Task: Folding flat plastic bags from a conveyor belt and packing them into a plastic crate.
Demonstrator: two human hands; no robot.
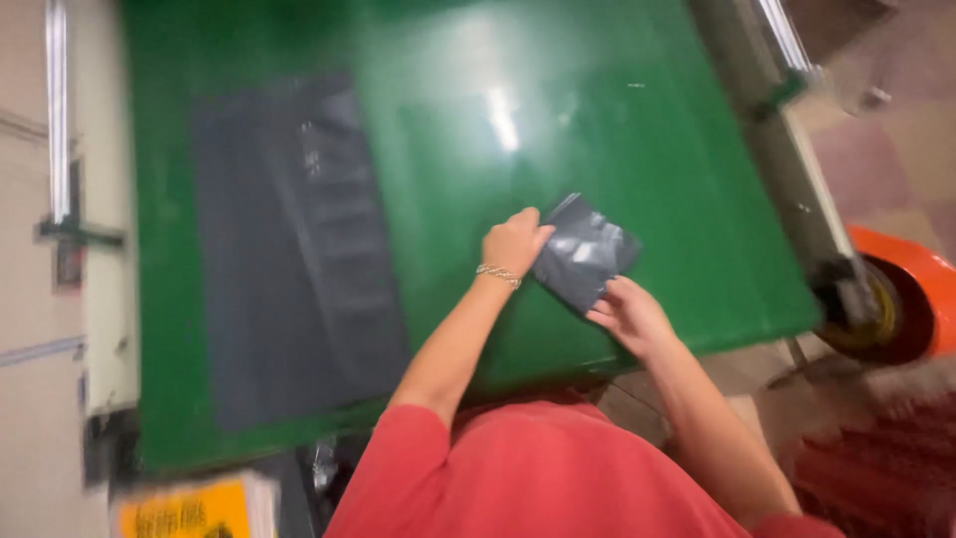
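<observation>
Green worktable (617, 149), glossy, filling most of the view. On it, well to the left of the fingers, lies a long dark grey sheet (294, 259), flat and blurred. Beyond the table's right edge, well right of the fingers, an orange wheel-like part (911, 299) on a grey frame. At the lower left corner, far from both hands, a yellow printed pack (189, 513), blurred. Left hand (513, 244), a chain bracelet (498, 273) at its wrist: fingers curled shut over the left edge of a small dark grey plastic pouch (586, 251). Right hand (629, 314): fingers bent, tips touching the pouch's near edge; whether they pinch it cannot be told. The pouch lies tilted between the two hands, on or just over the table.
</observation>
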